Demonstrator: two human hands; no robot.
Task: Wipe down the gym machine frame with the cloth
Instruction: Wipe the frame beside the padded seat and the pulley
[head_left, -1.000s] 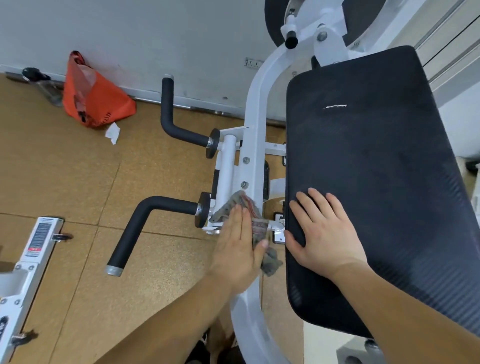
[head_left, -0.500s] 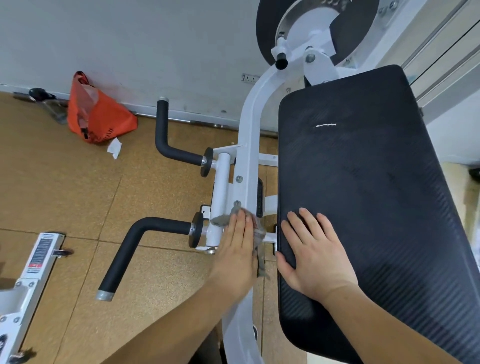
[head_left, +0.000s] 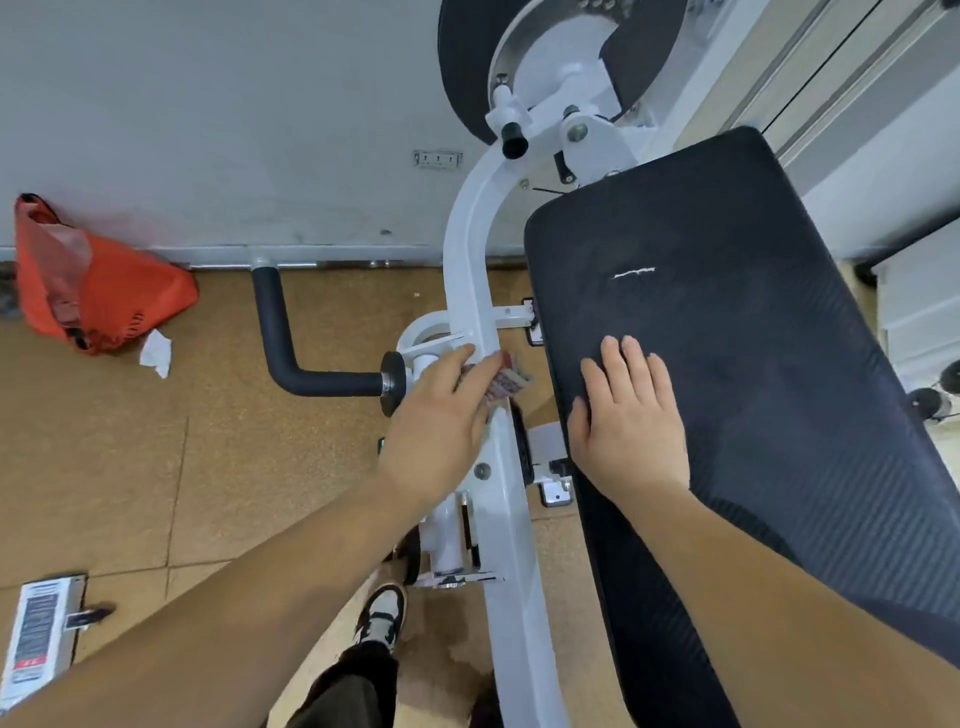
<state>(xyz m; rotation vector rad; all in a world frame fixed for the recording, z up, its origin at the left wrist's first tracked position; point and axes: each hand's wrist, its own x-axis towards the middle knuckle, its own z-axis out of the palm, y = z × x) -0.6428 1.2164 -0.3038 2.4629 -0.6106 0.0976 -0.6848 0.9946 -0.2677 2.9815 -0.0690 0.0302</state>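
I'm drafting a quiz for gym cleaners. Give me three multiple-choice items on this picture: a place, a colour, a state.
1. Where is the right hand? A flat on the black pad B raised in the air C at the person's side
2. What colour is the frame? A red B white C green
3. What does the left hand do with the cloth? A drops it B wrings it C presses it on the frame
Answers: 1A, its palm lies on the pad; 2B, its tube is white; 3C, the hand pins it flat there.
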